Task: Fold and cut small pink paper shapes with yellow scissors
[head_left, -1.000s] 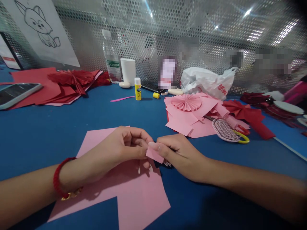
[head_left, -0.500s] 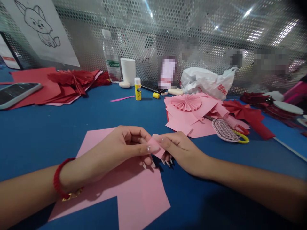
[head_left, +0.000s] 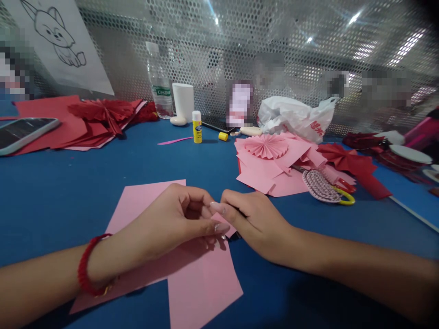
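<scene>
A small piece of pink paper (head_left: 229, 227) is pinched between my two hands, above the table. My left hand (head_left: 187, 212), a red braided bracelet (head_left: 89, 267) at its wrist, has thumb and fingers closed on the piece's left side. From the right, my right hand (head_left: 255, 221) grips the same piece, its thumb lying across the top. Fingers cover most of the piece, so its folds cannot be made out. Under my left hand and forearm lies a large sheet of pink paper (head_left: 202, 283), flat on the blue table.
A glue stick (head_left: 197, 130), its yellow cap (head_left: 223, 136) and a pink plastic strip (head_left: 174, 141) stand or lie ahead. Pink papers (head_left: 291, 183) with a pleated fan (head_left: 267, 147) are at right, red papers (head_left: 68, 123) at left. Behind are a water bottle (head_left: 159, 87) and white bag (head_left: 298, 116).
Both hands have dipped slightly, and the thumbs have shifted over the small pink piece. My right fingers are now curled more beneath it. The things on the table have stayed put.
</scene>
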A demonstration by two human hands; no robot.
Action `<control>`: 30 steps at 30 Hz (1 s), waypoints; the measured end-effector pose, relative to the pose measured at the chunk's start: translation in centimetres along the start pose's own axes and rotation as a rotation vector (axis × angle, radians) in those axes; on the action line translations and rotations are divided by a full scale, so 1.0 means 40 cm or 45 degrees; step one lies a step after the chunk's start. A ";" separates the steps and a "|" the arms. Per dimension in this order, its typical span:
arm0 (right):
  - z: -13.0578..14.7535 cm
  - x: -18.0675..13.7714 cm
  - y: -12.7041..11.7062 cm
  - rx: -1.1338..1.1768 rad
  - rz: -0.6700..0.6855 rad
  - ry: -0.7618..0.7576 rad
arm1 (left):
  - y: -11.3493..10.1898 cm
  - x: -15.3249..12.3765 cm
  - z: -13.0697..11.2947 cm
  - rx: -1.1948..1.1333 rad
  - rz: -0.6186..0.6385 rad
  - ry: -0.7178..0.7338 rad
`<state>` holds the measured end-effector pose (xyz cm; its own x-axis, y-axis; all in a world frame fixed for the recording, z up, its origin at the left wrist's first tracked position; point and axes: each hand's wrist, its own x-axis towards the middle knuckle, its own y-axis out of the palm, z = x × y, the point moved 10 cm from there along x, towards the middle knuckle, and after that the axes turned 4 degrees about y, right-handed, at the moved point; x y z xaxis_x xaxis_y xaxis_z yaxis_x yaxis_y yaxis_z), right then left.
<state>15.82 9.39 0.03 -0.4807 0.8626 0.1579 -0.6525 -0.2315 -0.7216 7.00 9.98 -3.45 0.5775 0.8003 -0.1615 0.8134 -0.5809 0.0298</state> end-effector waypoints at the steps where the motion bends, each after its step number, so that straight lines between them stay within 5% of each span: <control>1: -0.001 0.000 -0.003 0.002 -0.013 -0.006 | -0.002 0.000 -0.001 0.007 -0.001 0.000; 30: -0.032 0.009 -0.001 0.366 0.011 0.063 | -0.007 0.008 -0.012 -0.004 -0.013 -0.012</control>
<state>16.44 10.28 -0.75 -0.4625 0.8792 0.1140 -0.7911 -0.3512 -0.5009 7.00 10.48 -3.03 0.5686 0.8047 -0.1708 0.8194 -0.5724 0.0309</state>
